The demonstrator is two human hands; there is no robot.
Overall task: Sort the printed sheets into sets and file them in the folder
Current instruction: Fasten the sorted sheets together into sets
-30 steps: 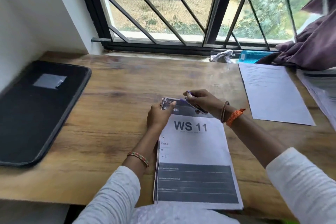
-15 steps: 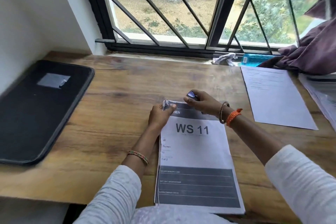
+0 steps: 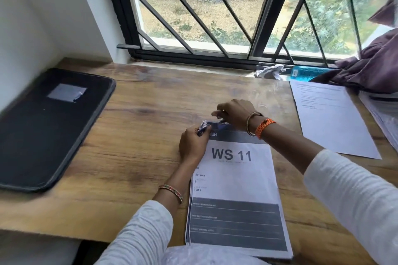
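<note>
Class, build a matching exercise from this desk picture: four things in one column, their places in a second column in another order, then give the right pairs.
Things
1. black folder
2. WS 11 sheets
3. plain printed sheet
4. blue bottle

Places
A. lying by the window sill, far right
B. far left of the desk
C. right side of the desk, flat
D. in front of the person, top corner pinched by the left hand

Pairs: 1-B, 2-D, 3-C, 4-A
</note>
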